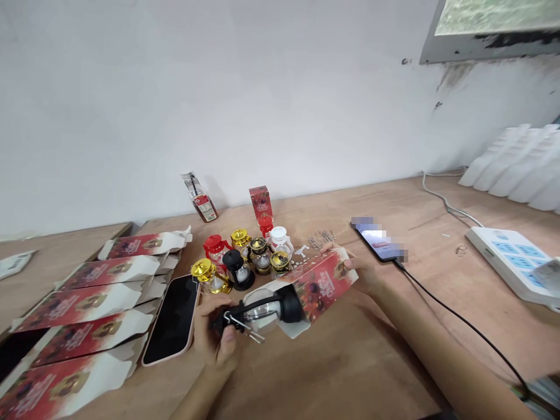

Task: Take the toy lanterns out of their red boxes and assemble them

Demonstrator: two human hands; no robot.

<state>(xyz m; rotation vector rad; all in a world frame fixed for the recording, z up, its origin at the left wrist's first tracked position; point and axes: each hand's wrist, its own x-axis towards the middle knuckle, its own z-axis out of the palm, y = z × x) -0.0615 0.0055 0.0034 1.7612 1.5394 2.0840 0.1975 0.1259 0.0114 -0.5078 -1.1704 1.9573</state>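
My left hand (215, 332) is closed around the top of a small black lantern (265, 309) with a clear globe, which lies on its side in the air. A thin metal hook sticks out by my left thumb. The lantern's base is at the open end of a red and white printed gift box (322, 286); whether it is partly inside I cannot tell. My right hand (363, 269) grips the far end of that box. Behind them stand several small lanterns: gold (210, 275), black (238, 269), red (216, 248), white (280, 238) and bronze (261, 256).
Several flat red boxes (83, 300) lie at the left beside a dark-screened phone (171, 319). An upright red box (261, 203) and a bottle (201, 201) stand near the wall. Metal hooks (321, 238), a cabled phone (378, 240) and a power strip (510, 259) lie right.
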